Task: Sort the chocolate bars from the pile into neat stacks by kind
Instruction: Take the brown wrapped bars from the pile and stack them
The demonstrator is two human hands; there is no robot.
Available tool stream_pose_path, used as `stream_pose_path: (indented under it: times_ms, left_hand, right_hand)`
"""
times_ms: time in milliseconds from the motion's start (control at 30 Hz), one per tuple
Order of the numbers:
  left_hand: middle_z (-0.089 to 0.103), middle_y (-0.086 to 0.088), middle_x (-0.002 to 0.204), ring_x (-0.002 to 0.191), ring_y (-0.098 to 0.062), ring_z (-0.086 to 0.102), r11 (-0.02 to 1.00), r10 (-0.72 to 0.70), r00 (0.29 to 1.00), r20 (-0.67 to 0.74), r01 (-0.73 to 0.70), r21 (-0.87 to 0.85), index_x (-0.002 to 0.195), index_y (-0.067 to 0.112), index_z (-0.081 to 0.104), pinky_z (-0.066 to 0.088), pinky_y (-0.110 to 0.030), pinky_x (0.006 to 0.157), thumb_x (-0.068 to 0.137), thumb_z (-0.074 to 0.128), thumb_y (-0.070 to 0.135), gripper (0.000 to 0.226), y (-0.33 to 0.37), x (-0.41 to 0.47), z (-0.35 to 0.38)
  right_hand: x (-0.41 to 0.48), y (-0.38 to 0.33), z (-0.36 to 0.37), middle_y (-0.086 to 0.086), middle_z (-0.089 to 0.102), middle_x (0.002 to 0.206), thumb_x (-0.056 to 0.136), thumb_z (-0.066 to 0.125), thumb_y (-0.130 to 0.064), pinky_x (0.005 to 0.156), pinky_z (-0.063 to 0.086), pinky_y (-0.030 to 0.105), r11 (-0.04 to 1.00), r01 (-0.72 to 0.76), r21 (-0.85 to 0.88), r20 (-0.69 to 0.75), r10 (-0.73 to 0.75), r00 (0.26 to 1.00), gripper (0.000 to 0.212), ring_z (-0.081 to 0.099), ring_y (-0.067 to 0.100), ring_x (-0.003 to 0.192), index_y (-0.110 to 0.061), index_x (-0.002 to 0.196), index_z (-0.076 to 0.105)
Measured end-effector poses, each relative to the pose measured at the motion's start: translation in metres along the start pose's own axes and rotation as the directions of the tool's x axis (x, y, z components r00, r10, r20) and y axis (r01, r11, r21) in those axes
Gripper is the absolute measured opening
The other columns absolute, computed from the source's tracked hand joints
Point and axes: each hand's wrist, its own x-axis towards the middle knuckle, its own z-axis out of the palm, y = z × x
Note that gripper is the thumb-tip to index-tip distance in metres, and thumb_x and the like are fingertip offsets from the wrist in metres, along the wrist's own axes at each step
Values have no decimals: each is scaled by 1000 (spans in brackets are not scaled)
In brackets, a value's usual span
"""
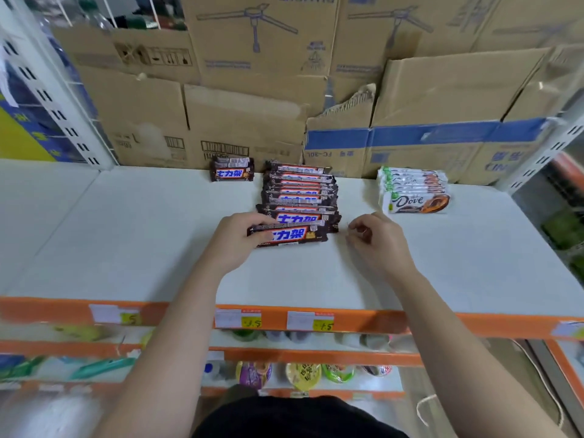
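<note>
Chocolate bars [298,197] overlap in a row on the shelf [126,232]. Left hand [234,241] grips the nearest bar [289,236]; right hand [376,238], loosely curled, empty, just right. Dove stack [415,191] farther right; cardboard boxes [246,121] behind, contents hidden.

Left end of the front brown bar [289,236] hidden under the left hand [232,240]. Behind it, overlapping brown bars [298,191] mostly covered by one another. Too small to read: price tags [251,320]. Blurred: lower-shelf goods [303,374]. Cut off at the top edge: cartons [262,36].
</note>
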Motion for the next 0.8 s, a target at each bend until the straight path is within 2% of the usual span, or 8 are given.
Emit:
stream_pose_path:
  times_ms: [167,233,300,400,533,633,800]
  left_hand:
    - [63,3,103,98,-12,56,999,20,999,-43,-17,49,108,17,71,46,-27,83,82,70,14,26,9,5,14]
    - [60,5,98,95,-11,56,995,36,994,-101,-27,91,104,16,72,46,-26,79,77,75,16,27,9,7,16]
    - [58,6,94,91,-11,55,993,45,985,-168,-25,119,97,15,73,43,-19,71,72,80,17,26,9,9,18]
    - [57,4,94,90,-10,53,988,45,970,-240,-7,156,92,13,68,39,-14,65,70,81,18,26,10,10,21]
    - [51,3,96,94,-14,52,976,47,958,-282,16,217,91,13,62,43,-25,71,70,81,19,28,11,13,24]
    - [50,4,96,94,-17,53,963,38,954,-297,44,266,90,16,59,46,-30,72,69,81,25,31,10,15,24]
    - [57,0,101,91,-15,56,962,77,945,-318,12,271,98,17,60,50,-33,71,78,73,32,28,-1,11,19]
  right_hand:
    - [-9,7,-2,0,61,87,80,65,-7,73,40,21,999,47,-3,-10,-47,999,10,56,18,86,-12,87,71]
    - [-10,7,0,2,62,87,81,63,-8,74,43,25,999,50,-4,-14,-50,999,11,56,19,88,-12,87,71]
    - [-10,8,1,2,62,87,82,63,-8,75,44,28,998,57,-7,-22,-57,998,10,56,21,88,-12,87,71]
    - [-10,8,1,2,61,87,83,62,-9,74,45,29,998,64,-8,-25,-64,998,10,55,20,88,-12,87,70]
    - [-10,7,1,4,61,87,83,62,-8,75,46,31,998,65,6,-17,-65,998,10,55,22,88,-11,88,70]
    - [-9,6,-1,3,61,87,83,60,-7,72,42,27,998,68,18,-10,-68,998,11,54,22,88,-11,89,68]
    - [-9,-10,-1,3,61,91,85,48,-13,71,41,27,994,91,55,-111,-84,990,22,55,22,88,-11,97,65]
